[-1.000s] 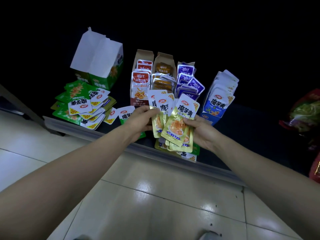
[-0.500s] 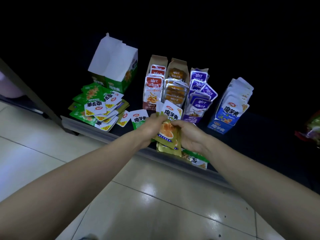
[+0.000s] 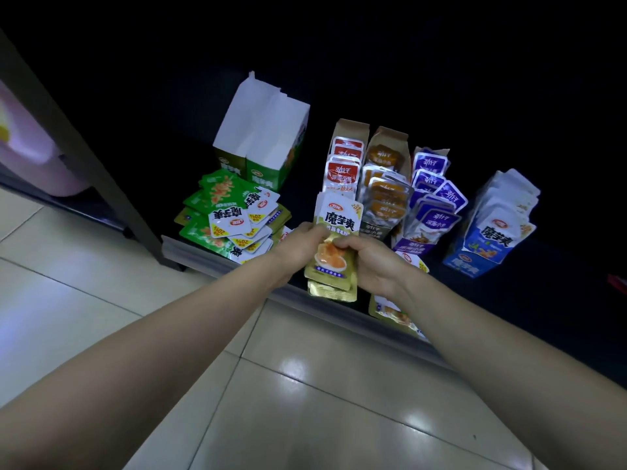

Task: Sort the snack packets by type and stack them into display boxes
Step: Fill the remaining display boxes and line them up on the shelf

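Packets of the yellow kind, fanned out a second earlier, were squared into one stack, gripped between left hand and right hand above the shelf edge, probably ready for boxing

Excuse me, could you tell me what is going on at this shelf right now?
A person is sorting snack packets. Both the left hand and the right hand grip a stack of gold packets at the shelf edge. Behind stand a red box, an orange box, a purple box and a blue box, all filled. Loose green packets lie heaped before an open green box.
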`<state>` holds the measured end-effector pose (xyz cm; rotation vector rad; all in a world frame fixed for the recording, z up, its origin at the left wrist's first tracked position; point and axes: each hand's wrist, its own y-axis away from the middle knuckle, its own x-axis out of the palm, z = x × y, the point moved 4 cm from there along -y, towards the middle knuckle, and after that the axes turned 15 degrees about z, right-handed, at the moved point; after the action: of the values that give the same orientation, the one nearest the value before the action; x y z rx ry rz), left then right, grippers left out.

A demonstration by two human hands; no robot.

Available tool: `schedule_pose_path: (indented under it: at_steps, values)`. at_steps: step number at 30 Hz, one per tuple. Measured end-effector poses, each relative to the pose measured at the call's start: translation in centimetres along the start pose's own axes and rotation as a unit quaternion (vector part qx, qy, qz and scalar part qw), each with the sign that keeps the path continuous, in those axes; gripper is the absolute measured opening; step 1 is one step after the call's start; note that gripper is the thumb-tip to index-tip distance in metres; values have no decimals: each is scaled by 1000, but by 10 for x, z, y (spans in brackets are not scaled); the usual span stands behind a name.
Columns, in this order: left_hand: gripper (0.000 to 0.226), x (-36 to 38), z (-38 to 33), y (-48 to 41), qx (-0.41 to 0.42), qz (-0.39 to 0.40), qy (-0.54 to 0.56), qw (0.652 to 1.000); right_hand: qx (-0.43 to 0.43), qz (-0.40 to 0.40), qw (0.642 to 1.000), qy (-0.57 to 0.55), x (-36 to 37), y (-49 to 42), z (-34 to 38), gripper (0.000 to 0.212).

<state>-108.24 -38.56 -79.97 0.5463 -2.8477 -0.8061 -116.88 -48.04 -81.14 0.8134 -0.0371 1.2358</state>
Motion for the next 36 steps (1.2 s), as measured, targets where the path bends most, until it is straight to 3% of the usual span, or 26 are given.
schedule_pose_path:
  at_steps: [2,4,7,10,12,21,23,26,30,36]
  values:
    - [57,-5,4,2,6,2,46,999,-45,-22,999,13,14,-7,4,38]
    - [48,-12,3,5,15,18,62,998,-61,-45,997,7,25,-12,8,39]
    - [41,-30,3,13,12,40,63,997,-10,-4,1000,-2,45,-15,11,24]
    - [79,-55,14,16,4,35,61,998,49,18,997,53,61,-19,18,17]
    - [91,-70,20,15,4,20,61,998,70,13,995,68,69,-24,23,13]
    - [41,-129,-24,31,19,-79,-61,995,36,19,990,135,93,-80,71,9]
    - [27,-146,-32,26,50,-126,-97,986,3,17,989,146,92,-97,86,8]
    - [26,-168,-38,13,51,-198,-219,954,-48,4,985,165,86,-122,109,8]
    - [55,-179,-34,-11,17,-179,-344,922,-98,-7,978,184,73,-144,129,12]
    - [78,-186,-26,-40,-26,-135,-369,919,-75,-1,978,194,57,-160,113,34]
